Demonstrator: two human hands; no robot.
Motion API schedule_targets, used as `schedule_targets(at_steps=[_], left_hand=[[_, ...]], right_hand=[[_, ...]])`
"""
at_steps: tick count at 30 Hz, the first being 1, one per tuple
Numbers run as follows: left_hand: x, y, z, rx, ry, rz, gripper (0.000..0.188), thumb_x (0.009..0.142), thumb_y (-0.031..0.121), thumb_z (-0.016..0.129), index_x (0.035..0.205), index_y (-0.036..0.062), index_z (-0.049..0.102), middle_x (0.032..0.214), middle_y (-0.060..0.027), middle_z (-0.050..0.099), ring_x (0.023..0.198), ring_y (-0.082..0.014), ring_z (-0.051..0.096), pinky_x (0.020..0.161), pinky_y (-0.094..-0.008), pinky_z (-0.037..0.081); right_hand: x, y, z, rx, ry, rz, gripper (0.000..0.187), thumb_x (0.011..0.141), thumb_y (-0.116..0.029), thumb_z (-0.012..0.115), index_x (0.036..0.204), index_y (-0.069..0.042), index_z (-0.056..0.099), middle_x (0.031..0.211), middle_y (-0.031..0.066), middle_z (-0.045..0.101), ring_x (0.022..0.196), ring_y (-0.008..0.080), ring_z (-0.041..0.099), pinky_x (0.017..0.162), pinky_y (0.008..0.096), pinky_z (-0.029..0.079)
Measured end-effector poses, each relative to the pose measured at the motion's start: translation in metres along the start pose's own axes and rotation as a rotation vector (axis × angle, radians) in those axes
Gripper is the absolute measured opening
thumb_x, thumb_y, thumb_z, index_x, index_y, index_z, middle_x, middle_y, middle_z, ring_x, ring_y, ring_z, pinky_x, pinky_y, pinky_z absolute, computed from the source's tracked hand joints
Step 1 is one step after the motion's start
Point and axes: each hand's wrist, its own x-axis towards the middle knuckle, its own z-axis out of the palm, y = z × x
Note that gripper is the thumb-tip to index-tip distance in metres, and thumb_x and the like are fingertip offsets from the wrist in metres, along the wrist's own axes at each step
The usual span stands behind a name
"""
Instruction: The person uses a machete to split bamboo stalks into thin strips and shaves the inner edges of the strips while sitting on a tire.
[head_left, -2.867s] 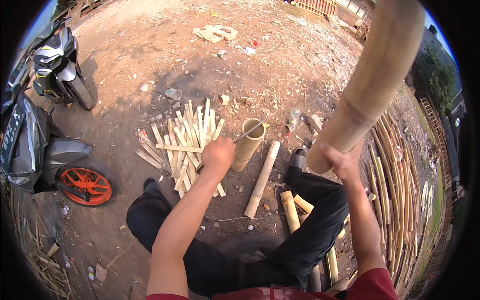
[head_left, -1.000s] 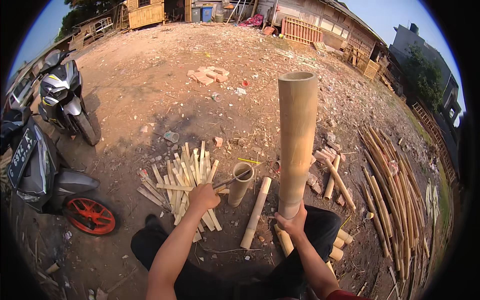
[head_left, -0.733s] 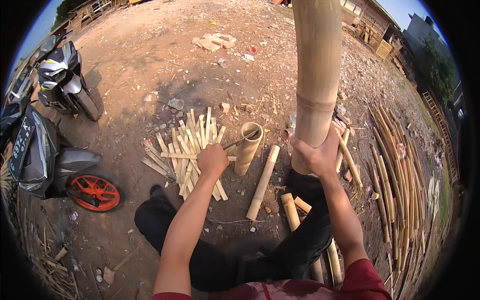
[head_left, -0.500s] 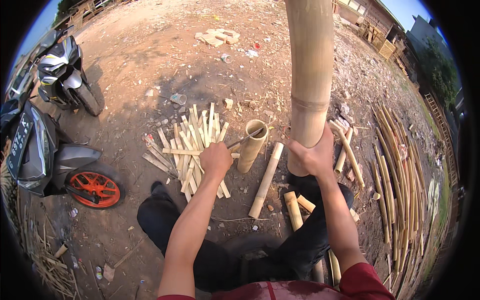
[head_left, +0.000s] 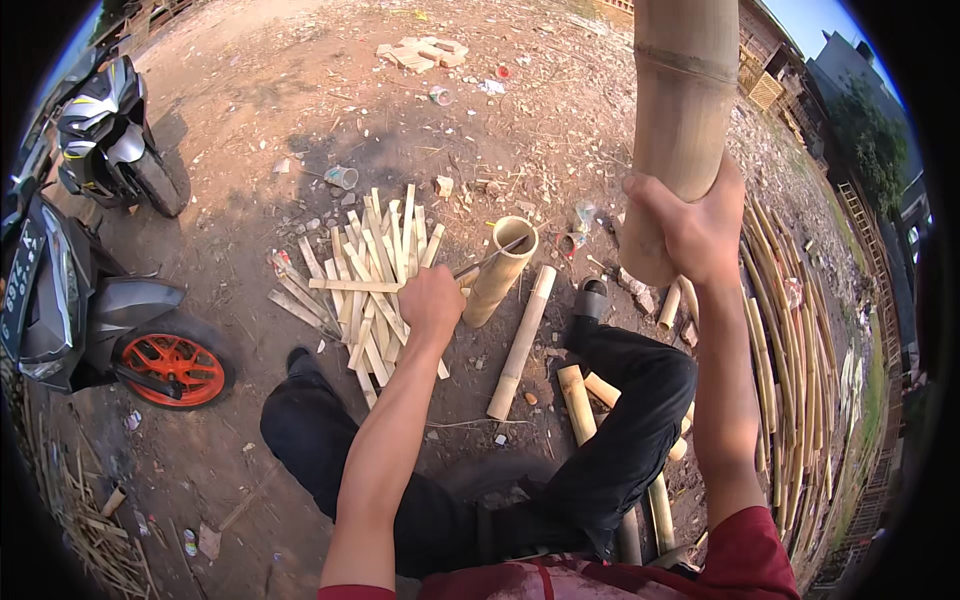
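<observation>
While the thick bamboo tube (head_left: 688, 115) is being held higher and further right than half a second ago, its lower end is being wrapped by the right hand's (head_left: 700, 225) fingers. The blade (head_left: 515, 243) is being gripped in the left hand's (head_left: 432, 302) curled fingers, crossing the upright tube's (head_left: 490, 292) open mouth; whether inside, can't tell.

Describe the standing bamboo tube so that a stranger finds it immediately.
From the orange-wheeled motorbike, go right, past the pale strips. The bamboo tube stands right of the left hand, open mouth upward; the slimmer neighbouring pole lies flat.
</observation>
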Motion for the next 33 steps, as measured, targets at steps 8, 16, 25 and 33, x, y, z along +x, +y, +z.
schedule_targets(at_steps=[8,16,25,33], left_hand=[[-0.012,0.007,0.030,-0.058,-0.003,0.006,0.016,0.079,0.016,0.079,0.091,0.0061,0.079,0.089,-0.0187,0.077,0.087,-0.0364,0.077,0.077,-0.0459,0.061],[0.016,0.012,0.043,-0.054,0.064,-0.034,0.019,0.081,0.022,0.075,0.093,0.0079,0.079,0.090,-0.0166,0.077,0.088,-0.0353,0.077,0.075,-0.0455,0.060],[0.012,0.028,0.053,-0.131,-0.020,0.016,0.018,0.080,0.017,0.077,0.094,0.0070,0.080,0.091,-0.0165,0.078,0.090,-0.0351,0.077,0.078,-0.0465,0.061],[0.025,0.038,0.074,-0.112,0.032,0.060,0.015,0.085,0.018,0.071,0.089,0.0055,0.079,0.089,-0.0178,0.077,0.087,-0.0363,0.077,0.074,-0.0472,0.061]], right_hand=[[-0.125,0.180,0.095,-0.652,-0.493,0.447,0.086,0.064,-0.042,0.087,0.126,0.007,0.053,0.106,0.0305,0.072,0.102,0.0470,0.071,0.093,0.0502,0.057],[-0.024,0.033,0.049,-0.354,0.011,0.071,0.064,0.067,-0.030,0.082,0.114,0.005,0.056,0.096,0.0277,0.072,0.089,0.0411,0.074,0.081,0.0481,0.057],[-0.120,0.183,0.105,-0.641,-0.418,0.417,0.079,0.067,-0.035,0.083,0.123,0.009,0.051,0.102,0.0340,0.071,0.097,0.0480,0.072,0.090,0.0507,0.057],[-0.033,0.059,0.088,-0.452,-0.119,0.042,0.062,0.067,-0.028,0.082,0.111,0.004,0.052,0.091,0.0277,0.072,0.086,0.0449,0.073,0.079,0.0512,0.057]])
